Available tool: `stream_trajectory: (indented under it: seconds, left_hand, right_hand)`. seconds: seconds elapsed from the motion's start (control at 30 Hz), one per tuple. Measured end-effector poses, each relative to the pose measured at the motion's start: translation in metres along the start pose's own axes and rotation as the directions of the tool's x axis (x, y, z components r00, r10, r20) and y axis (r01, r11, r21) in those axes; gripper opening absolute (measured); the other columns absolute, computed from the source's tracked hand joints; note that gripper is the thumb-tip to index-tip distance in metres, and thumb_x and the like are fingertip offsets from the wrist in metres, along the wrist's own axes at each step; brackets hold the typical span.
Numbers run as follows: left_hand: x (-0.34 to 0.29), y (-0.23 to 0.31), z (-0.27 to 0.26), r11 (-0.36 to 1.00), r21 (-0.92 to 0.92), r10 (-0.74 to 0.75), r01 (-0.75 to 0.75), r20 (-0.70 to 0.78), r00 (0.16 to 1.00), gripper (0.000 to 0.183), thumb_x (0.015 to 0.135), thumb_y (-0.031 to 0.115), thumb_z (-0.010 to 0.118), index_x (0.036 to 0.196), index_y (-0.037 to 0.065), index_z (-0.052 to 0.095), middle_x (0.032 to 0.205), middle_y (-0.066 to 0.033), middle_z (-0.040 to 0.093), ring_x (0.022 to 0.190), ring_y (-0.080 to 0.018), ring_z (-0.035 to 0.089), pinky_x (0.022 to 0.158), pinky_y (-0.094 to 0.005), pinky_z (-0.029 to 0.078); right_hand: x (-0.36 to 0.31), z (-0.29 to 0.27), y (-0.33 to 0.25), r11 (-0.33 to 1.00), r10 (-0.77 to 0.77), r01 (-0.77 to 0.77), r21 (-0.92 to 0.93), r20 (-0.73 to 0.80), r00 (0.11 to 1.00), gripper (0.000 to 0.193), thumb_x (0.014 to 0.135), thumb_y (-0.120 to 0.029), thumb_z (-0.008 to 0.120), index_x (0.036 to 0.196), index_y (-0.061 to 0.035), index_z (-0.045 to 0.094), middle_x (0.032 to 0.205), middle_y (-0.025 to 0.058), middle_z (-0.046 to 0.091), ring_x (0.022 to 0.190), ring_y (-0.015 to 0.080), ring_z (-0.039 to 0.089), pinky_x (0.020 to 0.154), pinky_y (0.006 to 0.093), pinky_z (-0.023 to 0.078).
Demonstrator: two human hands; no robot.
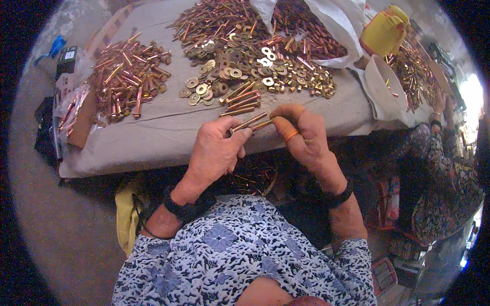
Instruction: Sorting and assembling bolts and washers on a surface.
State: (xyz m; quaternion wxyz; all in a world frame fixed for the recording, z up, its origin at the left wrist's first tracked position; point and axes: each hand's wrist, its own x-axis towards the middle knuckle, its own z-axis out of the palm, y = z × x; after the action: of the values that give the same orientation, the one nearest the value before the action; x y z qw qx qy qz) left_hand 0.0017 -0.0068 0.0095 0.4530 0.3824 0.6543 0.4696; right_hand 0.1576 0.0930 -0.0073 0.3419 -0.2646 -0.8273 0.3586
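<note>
Two bolts (255, 120) are pinched by the left hand (214, 146); the right hand (306, 135) pinches one bolt's tip.

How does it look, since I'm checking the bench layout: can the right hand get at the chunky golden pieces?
Probably yes: the chunky golden pieces lie just beyond the right hand, with only bare cloth between, though its fingers are occupied at a bolt end.

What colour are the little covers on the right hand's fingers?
The finger covers on the right hand are orange, seen best in the head view.
</note>
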Motion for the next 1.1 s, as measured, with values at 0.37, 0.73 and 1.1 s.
stream_trajectory:
  seconds: [0.37, 0.73, 1.1]
  left_hand:
    - [-0.002, -0.003, 0.000, 0.999, -0.018, 0.038, -0.038, 0.016, 0.999, 0.018, 0.081, 0.016, 0.056, 0.088, 0.000, 0.058, 0.052, -0.0031, 0.051, 0.034, -0.0067, 0.041, 0.030, -0.0216, 0.031]
    - [0.001, 0.000, -0.009, 0.972, -0.168, -0.128, 0.167, 0.221, 0.967, 0.018, 0.082, 0.016, 0.056, 0.090, -0.001, 0.057, 0.053, -0.0030, 0.051, 0.031, -0.0061, 0.039, 0.028, -0.0200, 0.028]
    - [-0.001, -0.005, -0.003, 0.991, -0.129, -0.030, 0.047, 0.133, 0.991, 0.017, 0.083, 0.016, 0.055, 0.088, 0.000, 0.057, 0.052, -0.0026, 0.051, 0.032, -0.0059, 0.040, 0.028, -0.0205, 0.028]
  right_hand:
    - [-0.001, -0.002, -0.010, 0.994, 0.101, -0.101, -0.045, -0.008, 0.995, 0.016, 0.080, -0.017, 0.058, 0.081, -0.0016, 0.058, 0.065, 0.0141, 0.059, 0.059, 0.0262, 0.058, 0.052, 0.0339, 0.044]
    - [-0.002, -0.010, -0.003, 0.998, -0.052, 0.056, -0.031, 0.107, 0.993, 0.013, 0.080, -0.015, 0.058, 0.081, -0.0022, 0.058, 0.070, 0.0144, 0.058, 0.062, 0.0267, 0.056, 0.054, 0.0361, 0.042]
    - [-0.001, -0.009, -0.010, 0.999, 0.042, -0.042, 0.006, 0.088, 0.995, 0.017, 0.079, -0.018, 0.058, 0.078, -0.0013, 0.061, 0.070, 0.0152, 0.060, 0.063, 0.0271, 0.058, 0.055, 0.0351, 0.043]
